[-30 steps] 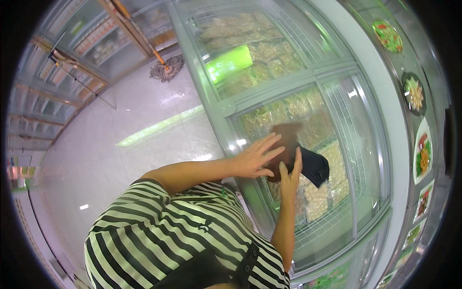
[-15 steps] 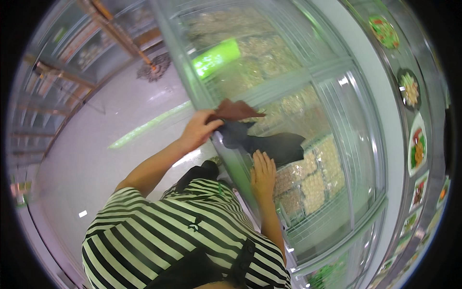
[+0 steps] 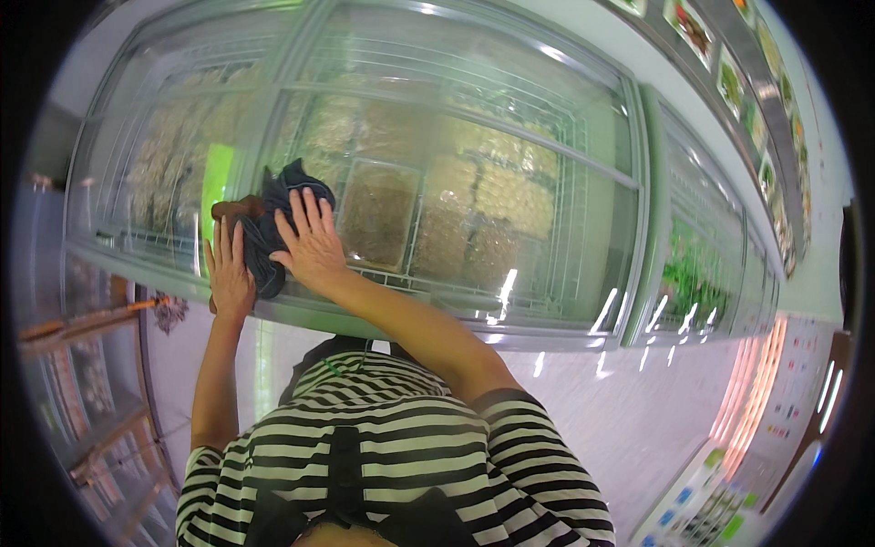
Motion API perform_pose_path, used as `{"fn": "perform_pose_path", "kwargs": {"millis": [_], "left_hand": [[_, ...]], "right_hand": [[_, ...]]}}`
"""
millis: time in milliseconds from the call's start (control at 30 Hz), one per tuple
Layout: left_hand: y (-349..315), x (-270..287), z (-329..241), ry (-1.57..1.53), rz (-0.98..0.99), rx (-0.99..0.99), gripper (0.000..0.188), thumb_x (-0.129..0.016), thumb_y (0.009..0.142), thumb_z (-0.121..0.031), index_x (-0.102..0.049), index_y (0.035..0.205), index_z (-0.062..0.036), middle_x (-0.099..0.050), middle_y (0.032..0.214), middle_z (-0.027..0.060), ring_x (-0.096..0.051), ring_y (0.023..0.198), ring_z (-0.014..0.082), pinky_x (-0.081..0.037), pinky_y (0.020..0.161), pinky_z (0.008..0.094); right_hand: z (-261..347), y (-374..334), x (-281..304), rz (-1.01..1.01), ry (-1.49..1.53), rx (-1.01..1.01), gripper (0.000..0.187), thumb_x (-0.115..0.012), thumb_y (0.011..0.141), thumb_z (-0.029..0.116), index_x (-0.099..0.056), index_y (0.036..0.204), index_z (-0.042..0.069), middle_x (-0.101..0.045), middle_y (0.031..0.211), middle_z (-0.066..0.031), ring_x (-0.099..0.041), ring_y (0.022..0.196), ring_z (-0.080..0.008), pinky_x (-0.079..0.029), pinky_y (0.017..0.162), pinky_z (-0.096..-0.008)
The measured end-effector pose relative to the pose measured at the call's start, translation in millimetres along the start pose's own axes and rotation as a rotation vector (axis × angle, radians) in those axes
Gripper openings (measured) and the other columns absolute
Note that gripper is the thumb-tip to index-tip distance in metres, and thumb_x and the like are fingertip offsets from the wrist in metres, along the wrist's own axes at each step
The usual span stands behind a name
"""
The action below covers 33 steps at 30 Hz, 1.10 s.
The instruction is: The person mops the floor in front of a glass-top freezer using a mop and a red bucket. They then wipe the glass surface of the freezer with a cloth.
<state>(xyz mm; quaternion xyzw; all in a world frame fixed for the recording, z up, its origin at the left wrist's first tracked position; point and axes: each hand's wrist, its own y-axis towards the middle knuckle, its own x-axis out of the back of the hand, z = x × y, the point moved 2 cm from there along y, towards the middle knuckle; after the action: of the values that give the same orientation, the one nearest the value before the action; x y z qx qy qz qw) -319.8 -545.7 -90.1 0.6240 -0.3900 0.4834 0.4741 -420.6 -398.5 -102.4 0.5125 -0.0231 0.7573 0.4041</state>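
Note:
Both of my hands press down on crumpled cloths on the glass lid of a chest freezer (image 3: 365, 87). My left hand (image 3: 231, 278) lies flat with fingers stretched, touching the brown cloth (image 3: 239, 211) and the edge of the dark one. To its right, my right hand (image 3: 314, 246) is spread, its fingers over the dark grey cloth (image 3: 266, 260). The two cloths lie bunched together near the freezer's front rim, and part of the brown one is hidden by my left hand and the dark cloth.
Under the glass, bagged pale food (image 3: 515, 196) and a bin of brown food (image 3: 378, 214) sit in wire baskets. Another freezer with green packs (image 3: 697, 273) adjoins at right. Plated dishes (image 3: 690, 32) line a shelf beyond. A mop head (image 3: 170, 314) stands on the floor at left.
My left hand has let go of its pinch on the brown cloth and flattened. The spread cloths are now bunched together under both hands. My view has turned, bringing the freezer across in front.

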Motion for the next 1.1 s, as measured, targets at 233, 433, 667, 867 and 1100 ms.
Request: {"fn": "perform_pose_path", "kwargs": {"millis": [233, 433, 667, 867, 1100], "left_hand": [[41, -11, -101, -0.311, -0.014, -0.172, 0.082, -0.052, 0.066, 0.002, -0.026, 0.144, -0.0016, -0.03, 0.146, 0.02, -0.025, 0.138, 0.0352, -0.015, 0.115, 0.0492], [73, -15, -218, -0.352, 0.112, -0.509, 0.071, -0.06, 0.084, -0.026, -0.029, 0.143, -0.0021, -0.03, 0.148, 0.0164, -0.025, 0.139, 0.0305, -0.012, 0.115, 0.0486], [62, -15, -286, -0.292, 0.23, -0.839, 0.071, -0.061, 0.08, -0.044, -0.041, 0.139, -0.0097, -0.033, 0.148, 0.0108, -0.025, 0.139, 0.0279, -0.013, 0.114, 0.052], [112, -21, -216, -0.085, 0.117, -0.441, 0.066, -0.058, 0.084, -0.038, -0.038, 0.141, -0.0121, -0.031, 0.15, 0.0091, -0.026, 0.139, 0.0282, -0.014, 0.113, 0.0539], [186, -44, -88, 0.04, -0.26, -0.011, 0.044, -0.05, 0.092, -0.02, -0.046, 0.134, -0.0075, -0.042, 0.141, 0.0122, -0.036, 0.132, 0.032, -0.026, 0.109, 0.0474]], "right_hand": [[-116, -2, 69, -0.082, -0.263, -0.173, 0.069, -0.061, 0.08, 0.046, -0.044, 0.136, 0.009, -0.032, 0.143, -0.0256, -0.027, 0.134, -0.0439, -0.021, 0.108, -0.0574], [-286, -122, 225, -0.279, -0.641, -0.533, 0.062, -0.065, 0.081, 0.037, -0.046, 0.132, 0.008, -0.044, 0.133, -0.0209, -0.039, 0.125, -0.041, -0.032, 0.101, -0.0562], [-315, -362, 344, -0.249, -0.561, -0.832, 0.054, -0.056, 0.087, 0.016, -0.041, 0.137, 0.004, -0.034, 0.143, -0.0216, -0.033, 0.132, -0.0391, -0.029, 0.106, -0.0461], [-316, -400, 337, -0.363, -0.559, -0.945, 0.048, -0.049, 0.092, 0.016, -0.041, 0.137, 0.001, -0.032, 0.146, -0.0216, -0.03, 0.135, -0.0387, -0.023, 0.11, -0.0481], [-471, -241, 372, -0.541, -0.829, -0.944, 0.038, -0.049, 0.095, 0.023, -0.052, 0.124, -0.001, -0.048, 0.131, -0.0237, -0.046, 0.121, -0.0388, -0.037, 0.1, -0.0482]]}}
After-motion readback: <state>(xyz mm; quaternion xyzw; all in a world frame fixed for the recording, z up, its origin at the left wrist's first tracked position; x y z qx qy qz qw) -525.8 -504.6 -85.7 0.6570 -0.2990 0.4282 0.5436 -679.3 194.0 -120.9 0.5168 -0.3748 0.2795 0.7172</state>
